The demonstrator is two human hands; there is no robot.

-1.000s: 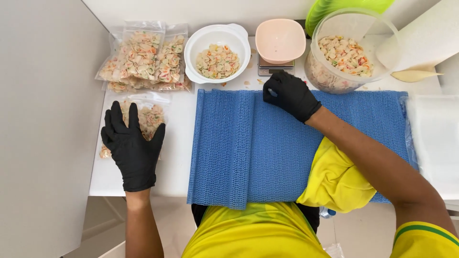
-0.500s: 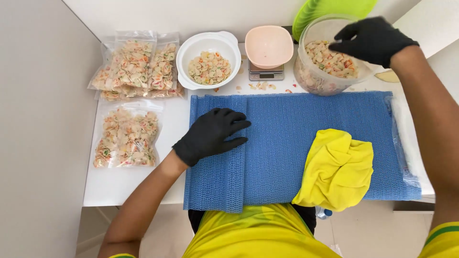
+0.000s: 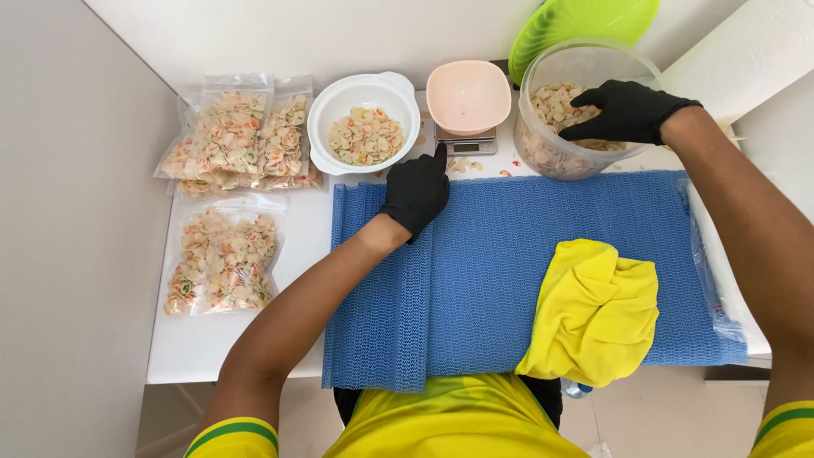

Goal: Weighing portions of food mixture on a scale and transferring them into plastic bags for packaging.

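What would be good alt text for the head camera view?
A person's black-gloved right hand reaches into a clear tub of pasta shapes while the left hand touches a small scale holding a pink bowl. Filled bags lie left of a blue mat.

A white worktop (image 3: 212, 348) stands in a narrow corner. A plain grey wall (image 3: 68, 254) runs along its left side, and a white wall (image 3: 322, 34) is behind it. On the right is a white textured surface (image 3: 763, 51). Below the worktop, a pale floor (image 3: 644, 416) shows. The light is soft and even.
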